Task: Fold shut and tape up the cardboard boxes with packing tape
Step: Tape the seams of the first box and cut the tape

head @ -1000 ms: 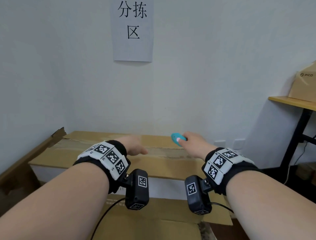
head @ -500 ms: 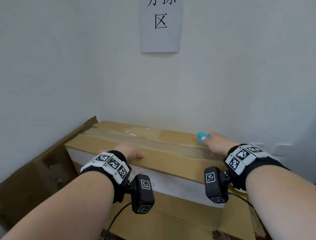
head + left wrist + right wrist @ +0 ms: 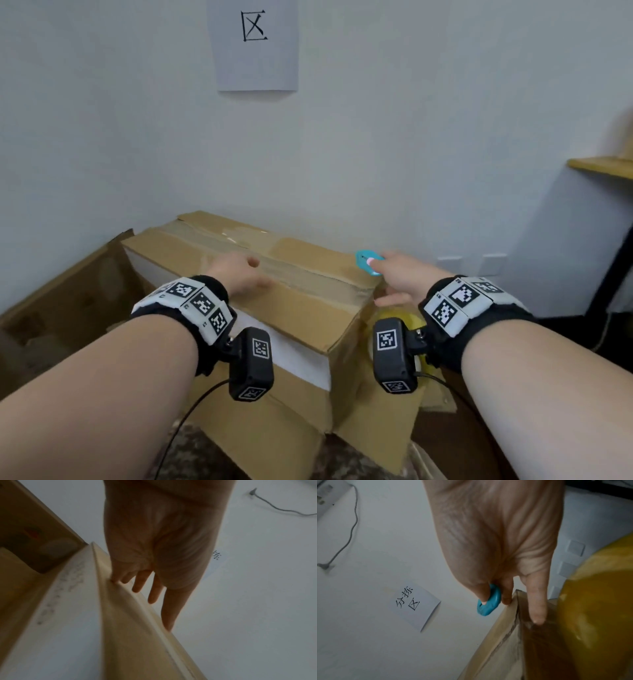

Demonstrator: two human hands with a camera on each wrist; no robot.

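Observation:
A brown cardboard box [image 3: 301, 308] lies with its flaps folded shut and a strip of tape along the top seam. My left hand [image 3: 251, 272] rests flat on the box top, fingers straight [image 3: 154, 588] over its near edge [image 3: 123, 615]. At the box's right end, my right hand [image 3: 380, 270] pinches a small teal cutter [image 3: 368, 262] between thumb and finger [image 3: 488, 600]. Its little finger [image 3: 537, 608] lies along the taped end of the box [image 3: 496, 642]. A yellow tape roll [image 3: 412, 320] sits just below that wrist [image 3: 599, 601]. What holds the roll is hidden.
A paper sign [image 3: 255, 44] hangs on the wall behind. Loose cardboard [image 3: 61, 308] leans at the left, and more cardboard [image 3: 274, 428] lies under the box. A wooden shelf [image 3: 603, 166] juts in at the right, above wall sockets [image 3: 472, 263].
My right hand has carried the cutter along the seam to the box's right end. The tape roll has come into sight below that wrist. My left hand stays on the box top.

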